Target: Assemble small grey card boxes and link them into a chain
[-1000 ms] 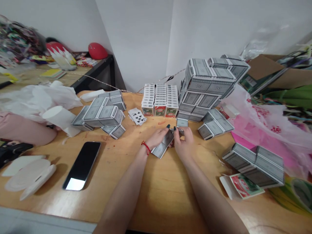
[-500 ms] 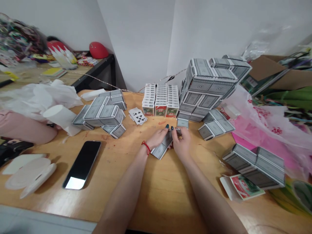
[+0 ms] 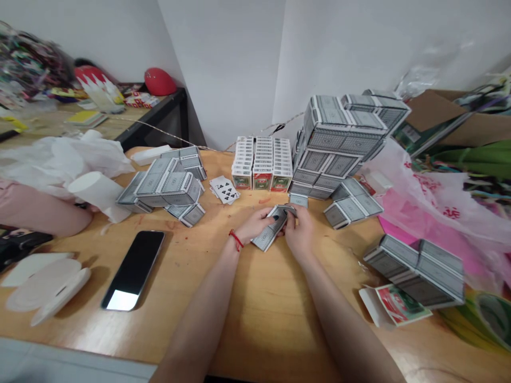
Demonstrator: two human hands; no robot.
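Note:
A strip of grey-backed playing cards (image 3: 265,239) is held slanting just above the middle of the table, in both hands. My left hand (image 3: 254,225) grips its left edge, thumb on the patterned backs. At the strip's upper right end, my right hand (image 3: 299,230) pinches a card edge; some of its fingers are hidden underneath. Just beyond the right hand lies a small grey-backed card stack (image 3: 298,200). Face-up club cards (image 3: 224,189) rest farther left. Behind them stand three rows of card boxes (image 3: 262,165).
A tall stack of card-built blocks (image 3: 333,138) rises at the back right, with smaller blocks (image 3: 170,181) on the left. More blocks (image 3: 417,268) sit at right by an opened card box (image 3: 401,304). A phone (image 3: 133,268) lies front left; a pink plastic bag (image 3: 443,202) spreads right.
My left thumb has slid down from the strip's top edge onto the card backs, baring its upper end. The right fingers are still at that end. The view has shifted slightly.

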